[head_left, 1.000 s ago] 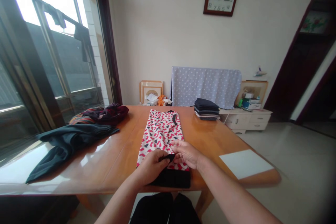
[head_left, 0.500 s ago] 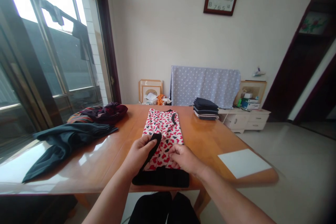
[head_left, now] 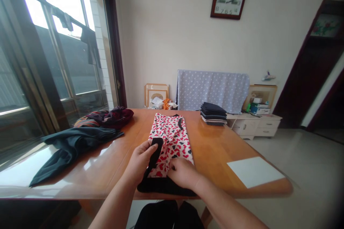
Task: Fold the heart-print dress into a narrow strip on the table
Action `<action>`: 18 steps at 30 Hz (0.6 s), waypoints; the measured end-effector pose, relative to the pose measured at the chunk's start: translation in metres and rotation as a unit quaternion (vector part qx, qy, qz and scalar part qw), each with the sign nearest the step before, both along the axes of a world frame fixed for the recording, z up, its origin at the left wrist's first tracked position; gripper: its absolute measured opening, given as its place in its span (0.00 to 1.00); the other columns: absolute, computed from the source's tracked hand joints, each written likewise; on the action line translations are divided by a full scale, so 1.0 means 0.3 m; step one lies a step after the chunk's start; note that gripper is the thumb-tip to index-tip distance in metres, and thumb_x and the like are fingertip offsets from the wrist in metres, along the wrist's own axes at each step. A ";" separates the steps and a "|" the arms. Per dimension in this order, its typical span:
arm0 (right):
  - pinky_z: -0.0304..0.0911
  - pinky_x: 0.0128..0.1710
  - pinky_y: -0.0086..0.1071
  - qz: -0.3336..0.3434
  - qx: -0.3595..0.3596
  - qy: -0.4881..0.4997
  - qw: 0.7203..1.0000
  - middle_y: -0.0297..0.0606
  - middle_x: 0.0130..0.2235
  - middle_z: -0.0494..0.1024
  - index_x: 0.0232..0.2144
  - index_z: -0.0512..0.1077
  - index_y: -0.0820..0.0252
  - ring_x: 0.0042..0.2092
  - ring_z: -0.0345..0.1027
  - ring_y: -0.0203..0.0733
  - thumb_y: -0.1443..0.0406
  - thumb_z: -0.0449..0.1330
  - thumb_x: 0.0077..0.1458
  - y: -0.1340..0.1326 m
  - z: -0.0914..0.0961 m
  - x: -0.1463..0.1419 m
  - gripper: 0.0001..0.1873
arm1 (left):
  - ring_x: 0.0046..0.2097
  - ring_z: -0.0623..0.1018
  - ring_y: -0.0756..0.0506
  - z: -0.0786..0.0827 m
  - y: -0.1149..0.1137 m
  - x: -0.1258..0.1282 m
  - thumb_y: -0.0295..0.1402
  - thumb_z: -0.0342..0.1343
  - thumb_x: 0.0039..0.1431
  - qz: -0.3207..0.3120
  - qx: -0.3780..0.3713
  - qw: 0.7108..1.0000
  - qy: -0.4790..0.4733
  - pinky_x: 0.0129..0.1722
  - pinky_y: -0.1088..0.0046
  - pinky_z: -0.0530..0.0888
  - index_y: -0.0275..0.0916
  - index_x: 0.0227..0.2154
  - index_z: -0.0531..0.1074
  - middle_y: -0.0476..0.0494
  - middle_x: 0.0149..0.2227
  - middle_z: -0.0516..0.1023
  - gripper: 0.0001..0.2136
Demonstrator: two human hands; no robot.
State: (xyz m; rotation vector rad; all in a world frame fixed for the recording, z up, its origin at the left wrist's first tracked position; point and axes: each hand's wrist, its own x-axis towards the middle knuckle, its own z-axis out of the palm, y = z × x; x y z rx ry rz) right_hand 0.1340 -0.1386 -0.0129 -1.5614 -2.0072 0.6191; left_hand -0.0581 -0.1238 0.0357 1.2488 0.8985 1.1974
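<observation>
A heart-print garment (head_left: 173, 134), white with red and black hearts and black trim, lies lengthwise on the wooden table in front of me. My left hand (head_left: 143, 155) pinches a black band (head_left: 156, 152) of it between thumb and fingers, lifted a little at the garment's left side. Lower on the right part, my right hand (head_left: 184, 173) is curled closed against the printed cloth, just above the wide black hem (head_left: 161, 186). Its fingertips are mostly hidden, but they seem to grip the fabric.
Dark green clothing (head_left: 72, 146) lies loose on the table's left, with a striped and maroon heap (head_left: 107, 117) behind it. A stack of folded dark clothes (head_left: 213, 113) stands at the back right. A white sheet (head_left: 254, 172) lies near the right corner of the table (head_left: 215, 146).
My right hand has moved down and slightly left over the cloth, towards the black hem, its fingers more curled. The left hand still holds the black band, now turned more upright. The view has shifted slightly.
</observation>
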 end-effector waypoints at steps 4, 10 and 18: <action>0.56 0.32 0.29 0.008 -0.053 0.149 0.987 0.33 0.28 0.77 0.24 0.73 0.58 0.32 0.66 0.38 0.65 0.60 0.50 0.028 -0.001 0.025 0.05 | 0.34 0.79 0.45 0.002 -0.006 -0.002 0.48 0.65 0.53 0.005 -0.013 1.000 -0.027 0.34 0.73 0.74 0.39 0.38 0.77 0.46 0.34 0.82 0.18; 0.55 0.27 0.27 0.009 -0.151 0.372 0.916 0.27 0.23 0.69 0.26 0.69 0.58 0.25 0.59 0.32 0.63 0.61 0.50 0.036 0.097 0.046 0.05 | 0.33 0.79 0.45 -0.004 -0.008 -0.006 0.49 0.65 0.52 0.008 -0.022 0.999 -0.031 0.32 0.72 0.74 0.39 0.40 0.76 0.44 0.35 0.82 0.20; 0.53 0.22 0.25 0.111 -0.217 0.232 0.942 0.35 0.31 0.79 0.37 0.80 0.59 0.27 0.69 0.34 0.65 0.60 0.51 0.056 0.052 0.004 0.12 | 0.33 0.79 0.46 -0.006 -0.003 -0.017 0.46 0.64 0.55 -0.003 -0.008 0.999 -0.042 0.33 0.74 0.74 0.39 0.38 0.76 0.46 0.34 0.80 0.16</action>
